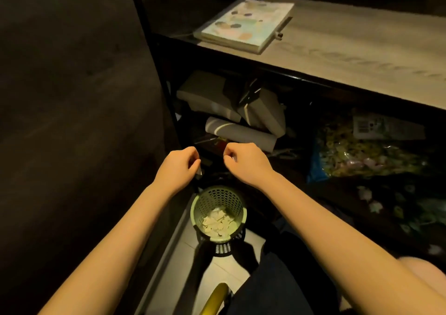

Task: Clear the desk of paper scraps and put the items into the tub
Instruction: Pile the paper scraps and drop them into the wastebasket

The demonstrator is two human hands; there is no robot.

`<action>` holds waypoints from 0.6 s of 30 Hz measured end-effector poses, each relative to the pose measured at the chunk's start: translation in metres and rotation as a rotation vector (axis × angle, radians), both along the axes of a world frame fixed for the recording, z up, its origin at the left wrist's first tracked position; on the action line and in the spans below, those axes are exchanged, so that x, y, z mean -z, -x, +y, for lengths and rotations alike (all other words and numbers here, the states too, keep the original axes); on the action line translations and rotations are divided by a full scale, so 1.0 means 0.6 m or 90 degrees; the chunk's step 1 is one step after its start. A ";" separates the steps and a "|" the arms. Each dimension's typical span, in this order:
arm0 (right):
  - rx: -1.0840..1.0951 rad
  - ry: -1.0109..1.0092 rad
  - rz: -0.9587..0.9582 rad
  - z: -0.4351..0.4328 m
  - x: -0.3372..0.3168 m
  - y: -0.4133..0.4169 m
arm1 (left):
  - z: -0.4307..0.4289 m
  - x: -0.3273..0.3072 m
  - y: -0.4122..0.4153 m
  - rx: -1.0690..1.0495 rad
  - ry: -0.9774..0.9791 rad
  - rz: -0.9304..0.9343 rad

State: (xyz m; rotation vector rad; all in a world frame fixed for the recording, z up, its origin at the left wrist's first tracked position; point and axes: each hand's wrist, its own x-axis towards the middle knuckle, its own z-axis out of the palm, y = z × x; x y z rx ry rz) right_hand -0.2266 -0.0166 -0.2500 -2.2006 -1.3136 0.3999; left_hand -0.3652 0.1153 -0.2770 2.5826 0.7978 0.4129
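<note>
A pale green perforated tub (193, 209) stands on the tiled floor beside the desk, with several white paper scraps (218, 222) lying in its bottom. Both my hands hover just above and behind it. My left hand (179, 167) is curled, pinching a small white paper scrap (199, 170) at its fingertips. My right hand (246, 162) is closed in a loose fist; nothing clearly shows in it. The desk top (350, 49) runs across the upper right.
A pastel-covered book (246, 24) lies at the desk's left corner, with a small cylinder (279, 35) beside it. Under the desk sit grey boxes (210, 92) and a plastic bag of coloured pieces (371, 150). A dark wall fills the left. A yellow object (216, 299) lies near my legs.
</note>
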 end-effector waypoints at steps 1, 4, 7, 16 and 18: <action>-0.006 0.020 0.008 0.004 0.018 0.000 | 0.002 0.020 -0.002 -0.003 0.014 0.027; -0.018 0.072 0.018 0.016 0.067 -0.003 | 0.005 0.077 -0.010 -0.006 0.042 0.113; -0.024 0.115 0.042 0.026 0.105 -0.014 | 0.007 0.130 -0.027 0.014 0.050 0.202; 0.002 0.153 0.079 0.031 0.179 -0.056 | 0.018 0.251 -0.096 0.076 0.072 0.404; 0.006 0.159 0.083 0.027 0.189 -0.065 | 0.016 0.268 -0.111 0.073 0.078 0.434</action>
